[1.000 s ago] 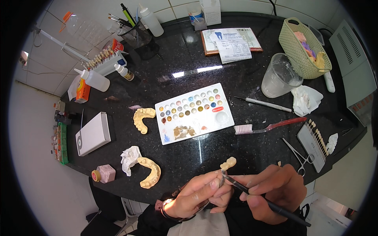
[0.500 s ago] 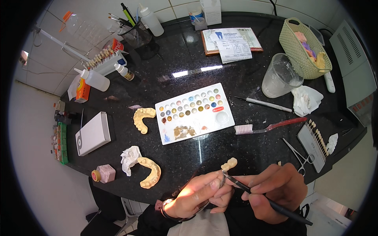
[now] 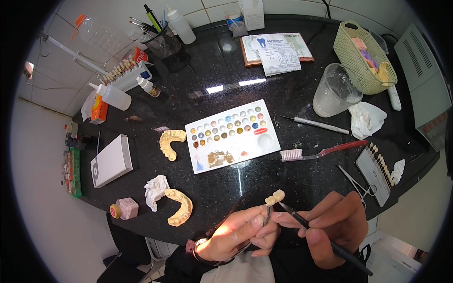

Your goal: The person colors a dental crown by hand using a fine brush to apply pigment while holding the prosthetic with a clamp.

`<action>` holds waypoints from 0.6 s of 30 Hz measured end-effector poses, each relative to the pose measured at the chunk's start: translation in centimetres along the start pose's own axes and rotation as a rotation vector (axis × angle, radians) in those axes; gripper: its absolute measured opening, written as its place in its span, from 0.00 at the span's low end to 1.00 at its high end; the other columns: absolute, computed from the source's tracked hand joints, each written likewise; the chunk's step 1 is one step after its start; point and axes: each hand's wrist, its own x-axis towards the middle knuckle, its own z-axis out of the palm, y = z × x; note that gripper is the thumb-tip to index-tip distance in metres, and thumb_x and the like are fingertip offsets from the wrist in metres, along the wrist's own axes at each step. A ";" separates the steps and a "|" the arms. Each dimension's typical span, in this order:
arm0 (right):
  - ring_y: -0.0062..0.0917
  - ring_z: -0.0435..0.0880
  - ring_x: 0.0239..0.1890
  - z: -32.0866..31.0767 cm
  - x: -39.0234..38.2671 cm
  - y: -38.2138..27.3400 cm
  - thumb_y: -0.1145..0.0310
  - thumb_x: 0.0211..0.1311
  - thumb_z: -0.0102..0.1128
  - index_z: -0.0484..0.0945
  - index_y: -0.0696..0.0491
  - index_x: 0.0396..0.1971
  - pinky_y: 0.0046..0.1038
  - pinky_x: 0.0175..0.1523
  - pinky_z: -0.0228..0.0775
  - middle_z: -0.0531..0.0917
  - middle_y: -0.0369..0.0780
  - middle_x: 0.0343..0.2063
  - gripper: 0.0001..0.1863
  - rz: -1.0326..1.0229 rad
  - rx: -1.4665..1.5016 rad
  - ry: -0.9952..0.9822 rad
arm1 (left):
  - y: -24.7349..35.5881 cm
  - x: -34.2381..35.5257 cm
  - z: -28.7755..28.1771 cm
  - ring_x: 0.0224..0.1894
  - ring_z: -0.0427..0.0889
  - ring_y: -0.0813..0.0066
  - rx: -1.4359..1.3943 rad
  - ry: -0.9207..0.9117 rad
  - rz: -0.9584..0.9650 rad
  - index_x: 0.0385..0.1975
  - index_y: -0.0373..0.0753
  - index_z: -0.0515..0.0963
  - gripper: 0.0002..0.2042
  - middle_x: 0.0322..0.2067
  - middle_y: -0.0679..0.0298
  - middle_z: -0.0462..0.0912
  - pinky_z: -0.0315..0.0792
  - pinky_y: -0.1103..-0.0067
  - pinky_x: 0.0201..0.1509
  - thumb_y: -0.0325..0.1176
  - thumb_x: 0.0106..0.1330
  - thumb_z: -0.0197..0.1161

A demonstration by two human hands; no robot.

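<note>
My left hand (image 3: 241, 234) is closed round a slim metal clamp (image 3: 267, 216), mostly hidden by the fingers. At the clamp's tip sits a small cream-coloured dental bridge (image 3: 274, 197) of a few joined teeth. A black-handled fine brush (image 3: 342, 253) is pinched in my right hand (image 3: 336, 225), its pointed tip just right of the bridge with a small gap between. Beyond both hands lies a white paint palette (image 3: 231, 162) with rows of coloured wells. Two yellowish plaster jaw models (image 3: 180, 207) rest to the left, the nearer one against crumpled tissue (image 3: 156, 191).
On the right lie a red-handled toothbrush (image 3: 325, 152), a metal knife-like tool (image 3: 321, 125), scissor-handled forceps (image 3: 358, 186) and a tooth shade guide (image 3: 375, 177). Behind them stand a cloudy plastic cup (image 3: 335, 96) and a green basket (image 3: 351, 56). A white box (image 3: 112, 162) lies left.
My right hand has drawn the brush tip back from the bridge's base to a spot slightly higher and to the right. The left hand and the bridge have stayed in place.
</note>
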 end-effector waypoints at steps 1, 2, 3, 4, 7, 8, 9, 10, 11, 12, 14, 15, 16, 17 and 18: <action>0.31 0.80 0.23 0.2 -0.1 0.0 0.81 0.46 0.54 0.61 0.64 0.26 0.28 0.35 0.77 0.71 0.47 0.20 0.11 -0.013 -0.019 0.022 | 0.0 -0.1 0.0 0.18 0.57 0.80 0.002 0.014 0.002 0.25 0.37 0.59 0.15 0.16 0.67 0.57 0.57 0.83 0.19 0.43 0.65 0.37; 0.33 0.80 0.24 0.3 -0.2 0.4 0.81 0.45 0.54 0.60 0.65 0.26 0.29 0.36 0.77 0.70 0.47 0.21 0.11 -0.063 -0.012 0.026 | 0.0 0.0 -0.1 0.18 0.58 0.79 0.002 0.018 -0.002 0.24 0.36 0.59 0.15 0.16 0.66 0.58 0.58 0.82 0.18 0.43 0.64 0.39; 0.35 0.80 0.24 0.4 -0.3 1.0 0.82 0.45 0.53 0.60 0.65 0.26 0.31 0.37 0.77 0.69 0.48 0.21 0.11 -0.113 -0.005 0.028 | 0.0 0.1 -0.1 0.18 0.57 0.80 0.006 0.002 -0.002 0.25 0.36 0.59 0.15 0.16 0.67 0.57 0.57 0.83 0.19 0.43 0.65 0.37; 0.37 0.80 0.24 0.4 -0.3 1.4 0.82 0.45 0.53 0.60 0.66 0.26 0.33 0.38 0.77 0.69 0.48 0.22 0.11 -0.163 0.002 0.031 | 0.0 0.1 -0.1 0.18 0.56 0.81 0.011 -0.015 -0.001 0.26 0.36 0.59 0.15 0.17 0.68 0.55 0.57 0.83 0.20 0.43 0.65 0.35; 0.42 0.79 0.26 -0.1 -0.2 1.8 0.84 0.45 0.52 0.59 0.67 0.25 0.33 0.38 0.78 0.67 0.50 0.24 0.10 -0.183 -0.050 -0.023 | 0.0 0.2 -0.1 0.19 0.54 0.81 0.033 -0.015 -0.004 0.27 0.36 0.59 0.16 0.18 0.69 0.54 0.56 0.84 0.22 0.44 0.66 0.34; 0.41 0.79 0.25 0.0 -0.1 1.7 0.84 0.44 0.51 0.59 0.67 0.25 0.33 0.37 0.78 0.67 0.50 0.24 0.10 -0.188 -0.061 -0.030 | 0.1 0.2 -0.1 0.19 0.54 0.81 0.041 -0.012 -0.007 0.27 0.36 0.59 0.16 0.18 0.69 0.54 0.56 0.84 0.22 0.44 0.66 0.34; 0.41 0.79 0.25 0.0 0.0 1.7 0.84 0.44 0.51 0.60 0.67 0.24 0.33 0.37 0.78 0.68 0.50 0.23 0.10 -0.193 -0.073 -0.037 | 0.1 0.2 -0.1 0.19 0.54 0.81 0.047 -0.010 -0.007 0.27 0.36 0.59 0.16 0.18 0.69 0.54 0.56 0.84 0.22 0.44 0.66 0.34; 0.40 0.79 0.25 0.0 0.1 1.6 0.84 0.44 0.51 0.60 0.67 0.24 0.33 0.37 0.78 0.68 0.50 0.23 0.09 -0.198 -0.085 -0.043 | 0.1 0.2 -0.1 0.19 0.53 0.82 0.053 -0.008 -0.008 0.27 0.36 0.59 0.16 0.18 0.69 0.54 0.56 0.84 0.21 0.44 0.66 0.34; 0.40 0.79 0.25 0.0 0.1 1.6 0.84 0.44 0.51 0.60 0.67 0.24 0.33 0.36 0.78 0.68 0.50 0.23 0.09 -0.205 -0.079 -0.044 | 0.1 0.1 -0.1 0.19 0.53 0.82 0.060 -0.006 -0.007 0.27 0.36 0.59 0.16 0.18 0.69 0.53 0.56 0.84 0.21 0.44 0.66 0.34; 0.39 0.79 0.26 0.0 0.1 1.6 0.84 0.44 0.51 0.61 0.67 0.24 0.33 0.36 0.78 0.68 0.50 0.23 0.09 -0.213 -0.073 -0.044 | 0.1 0.1 -0.1 0.19 0.53 0.82 0.059 -0.010 0.001 0.27 0.36 0.59 0.16 0.18 0.69 0.53 0.56 0.84 0.21 0.44 0.66 0.34; 0.38 0.79 0.26 -0.1 0.2 1.5 0.84 0.43 0.51 0.61 0.67 0.24 0.33 0.36 0.78 0.68 0.49 0.23 0.09 -0.245 -0.116 -0.093 | -0.1 0.1 -0.2 0.19 0.53 0.82 0.057 -0.018 0.017 0.27 0.36 0.58 0.16 0.18 0.69 0.53 0.56 0.84 0.22 0.44 0.66 0.34; 0.38 0.79 0.25 -0.4 0.4 1.4 0.84 0.43 0.51 0.61 0.67 0.24 0.32 0.36 0.78 0.68 0.49 0.23 0.09 -0.269 -0.165 -0.141 | -0.1 0.0 -0.1 0.19 0.53 0.82 0.058 -0.011 0.013 0.27 0.36 0.58 0.16 0.18 0.69 0.53 0.56 0.84 0.22 0.44 0.66 0.34; 0.37 0.79 0.25 -0.6 0.5 1.3 0.84 0.43 0.51 0.61 0.67 0.25 0.32 0.36 0.78 0.68 0.49 0.23 0.09 -0.293 -0.214 -0.190 | 0.0 0.0 0.0 0.19 0.53 0.82 0.058 -0.004 0.010 0.27 0.36 0.58 0.16 0.18 0.69 0.53 0.56 0.84 0.22 0.44 0.66 0.34; 0.37 0.79 0.25 -0.5 0.4 1.4 0.84 0.43 0.51 0.61 0.67 0.25 0.32 0.36 0.78 0.68 0.49 0.23 0.09 -0.280 -0.170 -0.155 | 0.0 0.0 0.0 0.19 0.52 0.82 0.058 -0.001 0.005 0.27 0.36 0.58 0.16 0.18 0.69 0.53 0.56 0.84 0.22 0.44 0.66 0.34; 0.37 0.79 0.25 -0.3 0.2 1.6 0.85 0.42 0.51 0.62 0.67 0.25 0.32 0.36 0.78 0.68 0.49 0.23 0.09 -0.268 -0.126 -0.119 | 0.0 0.1 0.0 0.19 0.53 0.82 0.057 -0.005 0.005 0.27 0.36 0.59 0.16 0.18 0.69 0.53 0.56 0.84 0.22 0.44 0.66 0.34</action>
